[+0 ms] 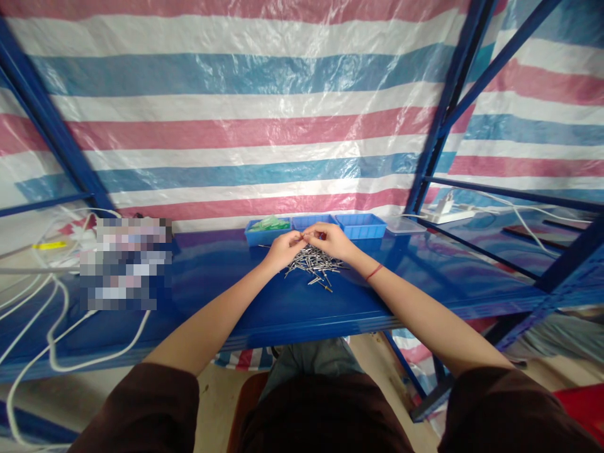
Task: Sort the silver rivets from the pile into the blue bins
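Note:
My left hand [284, 247] and my right hand [329, 240] meet fingertip to fingertip above the middle of the blue shelf top. Both are closed in a pinch; whatever lies between the fingertips is too small and hidden to name. Beneath them spreads a loose pile of thin silvery metal pieces [315, 263] that look like blind rivets. One brass-coloured piece [325, 287] lies at the pile's near edge. Just behind the hands, three blue plastic bins stand in a row: the left bin [267, 238] holds green material, the middle bin [306, 221] is partly covered by my hands, and the right bin [361, 228] stands beside it.
White cables [56, 327] loop over the shelf's left side, near a blurred-out patch. A clear flat lid [406, 224] lies right of the bins. Further right sits a white power strip [448, 215]. Blue metal posts [431, 138] frame the shelf, with striped sheeting [245, 126] behind.

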{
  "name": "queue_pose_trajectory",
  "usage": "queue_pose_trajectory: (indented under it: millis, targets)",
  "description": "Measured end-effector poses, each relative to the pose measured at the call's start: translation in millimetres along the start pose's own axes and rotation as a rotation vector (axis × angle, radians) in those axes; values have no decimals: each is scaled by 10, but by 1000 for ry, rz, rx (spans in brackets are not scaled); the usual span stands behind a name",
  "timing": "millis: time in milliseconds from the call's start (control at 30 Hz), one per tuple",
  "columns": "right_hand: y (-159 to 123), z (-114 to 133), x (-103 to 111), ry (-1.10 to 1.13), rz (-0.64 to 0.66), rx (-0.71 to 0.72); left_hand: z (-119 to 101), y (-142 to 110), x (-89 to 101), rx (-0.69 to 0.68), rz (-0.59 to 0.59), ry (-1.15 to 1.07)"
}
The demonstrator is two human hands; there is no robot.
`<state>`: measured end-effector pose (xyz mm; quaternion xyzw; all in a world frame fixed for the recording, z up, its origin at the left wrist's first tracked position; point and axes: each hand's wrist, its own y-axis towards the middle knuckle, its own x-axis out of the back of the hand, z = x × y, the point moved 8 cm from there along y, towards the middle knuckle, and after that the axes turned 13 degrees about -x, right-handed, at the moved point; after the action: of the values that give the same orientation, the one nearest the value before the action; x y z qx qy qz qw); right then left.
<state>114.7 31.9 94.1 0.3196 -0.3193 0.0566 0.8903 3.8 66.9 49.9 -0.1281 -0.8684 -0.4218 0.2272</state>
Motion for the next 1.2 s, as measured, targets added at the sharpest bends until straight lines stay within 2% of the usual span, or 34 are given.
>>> queue_pose_trajectory:
  millis: [233, 367, 467, 567, 700, 867, 1200]
  targets:
    - [-6, 14, 45, -206, -32, 103, -84, 4, 127, 29, -102, 78]
    - [85, -147, 150, -317, -147, -15, -89, -4, 119, 21, -84, 146]
    - [169, -375, 294, -481, -275, -204, -155, -3, 45, -54, 32, 248]
    - [209, -571, 368, -651, -293, -342, -247, -16, -51, -154, 180, 334]
    - [178, -574, 416, -670, -308, -323, -326, -58, -171, -242, 355, 378]
    - [128, -427, 345, -566, -238, -254, -340, -100, -251, -280, 479, 488]
    - [76, -188, 51, -495, -47, -99, -287, -75, -234, -209, 504, 605]
